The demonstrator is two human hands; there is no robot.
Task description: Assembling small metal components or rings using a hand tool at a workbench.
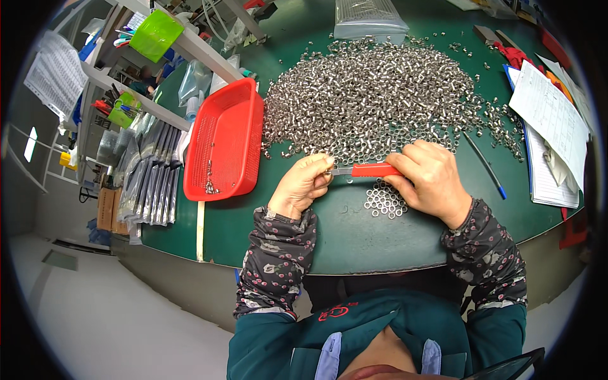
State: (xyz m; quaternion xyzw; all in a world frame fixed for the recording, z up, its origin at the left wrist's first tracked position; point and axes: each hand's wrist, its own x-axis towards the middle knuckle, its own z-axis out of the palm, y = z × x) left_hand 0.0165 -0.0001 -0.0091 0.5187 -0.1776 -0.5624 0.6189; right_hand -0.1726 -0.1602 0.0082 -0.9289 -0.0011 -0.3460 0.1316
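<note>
My right hand [430, 180] is closed around the red handle of a knife [370, 170]. The short metal blade reaches left toward my left hand [301, 185], whose thumb and finger pinch a small metal ring [330, 163]. The blade tip meets or almost meets the ring; I cannot tell which. Just beyond both hands spreads a large heap of small shiny metal rings [373, 95]. A small separate group of rings [385, 199] lies flat on the green table [373, 244], below the knife and next to my right hand.
A red plastic basket [221, 114] with a few metal pieces stands left of the heap. On the right lie a blue-capped pen [486, 166] and a clipboard with papers [548, 120]. Plastic bags [369, 18] sit at the back. Packed bundles [152, 174] stand far left.
</note>
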